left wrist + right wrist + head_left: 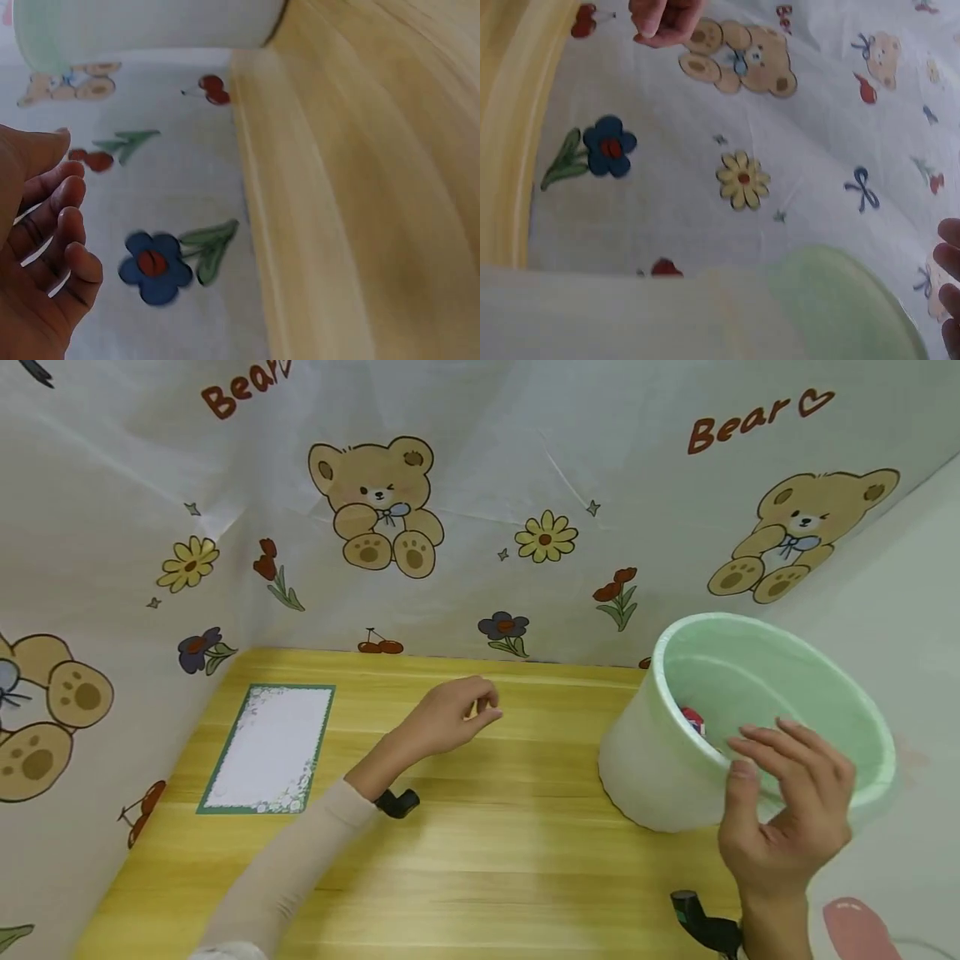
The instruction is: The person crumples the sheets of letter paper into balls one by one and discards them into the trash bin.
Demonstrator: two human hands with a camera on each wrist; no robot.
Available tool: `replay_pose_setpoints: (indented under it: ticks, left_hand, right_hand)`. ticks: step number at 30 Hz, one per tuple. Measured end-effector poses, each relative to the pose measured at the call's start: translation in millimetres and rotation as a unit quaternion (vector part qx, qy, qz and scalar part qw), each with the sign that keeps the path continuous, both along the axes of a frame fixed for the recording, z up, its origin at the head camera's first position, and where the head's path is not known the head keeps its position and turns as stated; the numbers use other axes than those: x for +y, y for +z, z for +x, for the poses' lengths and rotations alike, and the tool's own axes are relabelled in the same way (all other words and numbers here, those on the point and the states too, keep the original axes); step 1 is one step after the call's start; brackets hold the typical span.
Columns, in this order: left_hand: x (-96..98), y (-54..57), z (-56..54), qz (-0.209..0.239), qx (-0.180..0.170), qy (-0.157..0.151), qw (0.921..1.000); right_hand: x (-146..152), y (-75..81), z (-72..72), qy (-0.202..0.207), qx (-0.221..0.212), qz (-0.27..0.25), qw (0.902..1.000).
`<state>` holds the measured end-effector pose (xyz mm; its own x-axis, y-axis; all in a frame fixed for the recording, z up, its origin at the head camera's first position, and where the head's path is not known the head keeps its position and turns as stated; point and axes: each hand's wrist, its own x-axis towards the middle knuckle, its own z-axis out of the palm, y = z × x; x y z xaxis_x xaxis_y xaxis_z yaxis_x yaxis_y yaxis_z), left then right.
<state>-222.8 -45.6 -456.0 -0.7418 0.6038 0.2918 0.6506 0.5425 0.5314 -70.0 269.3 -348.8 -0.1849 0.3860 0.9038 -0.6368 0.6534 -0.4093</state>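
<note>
A pale green bucket [675, 777] stands on the right part of the wooden table, its mouth leaning toward the right. Inside it, near the left wall, shows a small red, white and blue object [692, 720]. My right hand [795, 814] is raised at the bucket's near rim, fingers loosely bent and holding nothing; it overlaps the rim in the head view. Over the middle of the table hangs my left hand [450, 714], its fingers loosely curled around nothing. In the left wrist view, gaps show between those fingers [71, 229].
On the table's left side lies a white sheet [270, 747] with a green floral border. A cloth [465, 585] printed with bears and flowers hangs behind and to the left of the wooden table [510, 860]. Black wrist cameras [705, 922] sit at both wrists.
</note>
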Motion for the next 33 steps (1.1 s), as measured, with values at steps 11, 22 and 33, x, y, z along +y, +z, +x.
replay_pose_setpoints:
  ticks: [11,22,33]
  left_hand:
    - [-168.6,-70.4,31.1,0.013,-0.043,0.237,0.9704]
    - [-289.5,-86.5,58.1,-0.096,-0.106,0.387,0.9109]
    - [-295.9,-99.8,62.2,-0.125,-0.124,0.409,0.8956]
  right_hand:
    - [-50,-108.5,-37.5,0.117,-0.070,0.303,0.9432]
    - [-67,-192.2,-54.4,0.272,-0.353,0.246,0.8611]
    - [-85,-205.0,-61.5,0.297,-0.428,0.226,0.8231]
